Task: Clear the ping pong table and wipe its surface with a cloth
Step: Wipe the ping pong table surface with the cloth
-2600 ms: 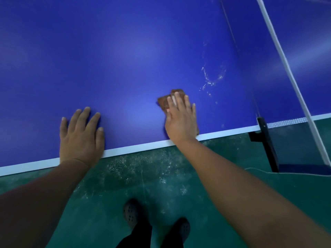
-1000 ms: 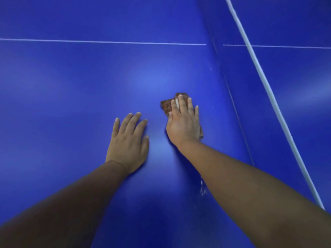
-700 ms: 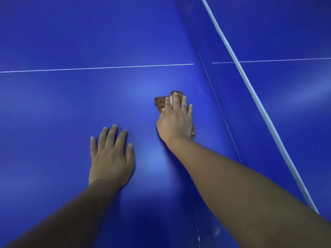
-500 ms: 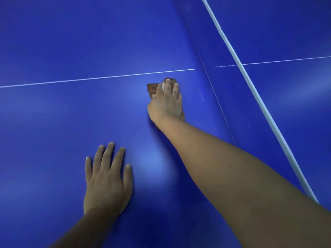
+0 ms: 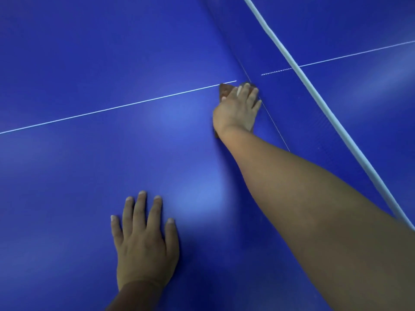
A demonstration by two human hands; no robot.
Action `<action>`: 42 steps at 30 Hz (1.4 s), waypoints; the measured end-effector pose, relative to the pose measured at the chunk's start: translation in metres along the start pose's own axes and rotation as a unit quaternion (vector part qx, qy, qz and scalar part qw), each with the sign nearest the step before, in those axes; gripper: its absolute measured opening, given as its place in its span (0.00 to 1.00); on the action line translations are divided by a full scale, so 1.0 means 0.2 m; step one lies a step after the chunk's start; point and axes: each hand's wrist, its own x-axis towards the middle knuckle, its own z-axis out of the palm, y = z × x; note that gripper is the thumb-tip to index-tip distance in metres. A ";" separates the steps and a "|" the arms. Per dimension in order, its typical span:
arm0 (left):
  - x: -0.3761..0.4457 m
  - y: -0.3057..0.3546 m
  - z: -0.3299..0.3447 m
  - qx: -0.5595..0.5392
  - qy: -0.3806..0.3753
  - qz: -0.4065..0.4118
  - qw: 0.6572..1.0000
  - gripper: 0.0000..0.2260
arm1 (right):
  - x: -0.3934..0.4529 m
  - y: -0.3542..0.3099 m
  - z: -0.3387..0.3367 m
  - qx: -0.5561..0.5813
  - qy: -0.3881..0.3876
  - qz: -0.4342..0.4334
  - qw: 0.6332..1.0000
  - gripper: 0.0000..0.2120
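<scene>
Blue desk (image 5: 89, 52), white-lined; right hand (image 5: 238, 111) flat on brown cloth (image 5: 225, 90) mid-frame, left hand (image 5: 143, 245) spread flat, lower centre.

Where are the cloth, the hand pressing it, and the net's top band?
cloth (image 5: 224, 91), head view: brown corner showing beyond the fingers.
right hand (image 5: 238, 111), head view: back of the hand.
net's top band (image 5: 314, 93), head view: middle of the white band.

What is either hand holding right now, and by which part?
Neither grips anything. The right hand presses flat on top of the brown cloth; the left hand rests on the table.
</scene>
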 end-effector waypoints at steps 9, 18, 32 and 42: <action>0.00 -0.01 -0.04 -0.057 -0.043 0.006 0.997 0.32 | -0.68 0.37 -0.08 -0.004 0.010 0.075 0.997 0.27; -0.13 -0.13 -0.16 -0.182 -0.096 0.096 0.974 0.30 | -1.57 0.69 -0.12 -0.017 0.013 0.144 0.989 0.26; -1.46 -0.10 -0.23 -0.129 -0.185 0.442 0.868 0.20 | -2.51 1.19 -0.20 -0.002 0.076 0.267 0.961 0.21; -1.65 -0.07 -0.17 -0.120 -0.169 0.451 0.868 0.21 | -3.19 2.02 -0.26 -0.069 -0.157 0.360 0.917 0.52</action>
